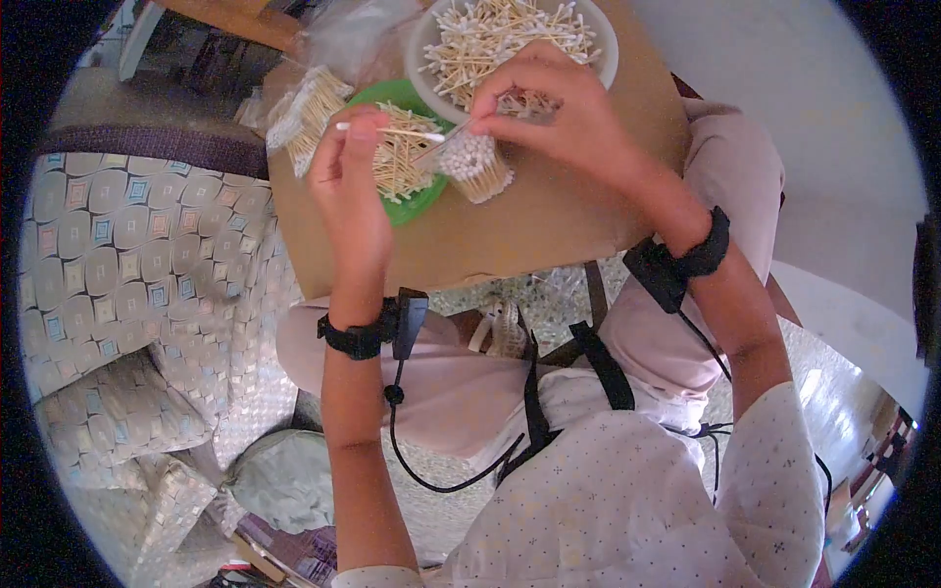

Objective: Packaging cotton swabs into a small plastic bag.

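Observation:
My left hand (351,162) pinches a cotton swab (397,130) between thumb and fingers, above a green plate (423,203) strewn with loose swabs. The swab lies nearly level, and its right tip reaches toward my right hand (544,98). The right thumb and fingers are pressed together beside that tip. Something thin and pale shows at them, but I cannot make out what it is. Just below the right fingers a tight bundle of swabs (480,178) stands on the cardboard surface (559,211), tips upward and slightly tilted.
A white bowl (610,61) heaped with loose swabs sits at the back, partly behind my right hand. More bundled swabs (312,108) lie left of the plate, near a clear plastic bag (353,39). A patterned sofa (137,245) stands to the left. Cables hang from both wrist straps.

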Motion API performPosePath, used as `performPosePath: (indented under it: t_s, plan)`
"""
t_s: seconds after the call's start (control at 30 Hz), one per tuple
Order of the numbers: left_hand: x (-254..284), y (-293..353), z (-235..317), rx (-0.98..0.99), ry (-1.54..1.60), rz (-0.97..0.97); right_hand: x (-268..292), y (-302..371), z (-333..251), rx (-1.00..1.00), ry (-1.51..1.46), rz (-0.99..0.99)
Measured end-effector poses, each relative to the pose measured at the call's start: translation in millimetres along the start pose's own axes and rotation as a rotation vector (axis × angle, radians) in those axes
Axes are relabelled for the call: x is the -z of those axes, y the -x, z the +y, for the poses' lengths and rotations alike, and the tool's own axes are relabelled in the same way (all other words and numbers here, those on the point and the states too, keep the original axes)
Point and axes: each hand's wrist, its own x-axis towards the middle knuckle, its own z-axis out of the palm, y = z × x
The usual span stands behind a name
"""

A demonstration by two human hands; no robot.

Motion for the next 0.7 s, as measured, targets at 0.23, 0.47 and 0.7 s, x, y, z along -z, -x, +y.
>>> performPosePath:
  t_s: [0.23, 0.47, 0.7]
  plan:
    - [1.0, -0.7, 10.8, -0.224, -0.411, -0.106, 1.6, 2.0, 15.8, 0.124, 0.256, -0.067]
    - [2.4, -2.6, -4.8, -0.239, -0.378, -0.143, 0.5, 0.6, 12.9, 0.151, 0.204, -0.078]
    - [-0.7, -5.6, -18.6, -0.279, -0.405, -0.381, -0.4, 1.5, 11.2, 0.187, 0.121, -0.104]
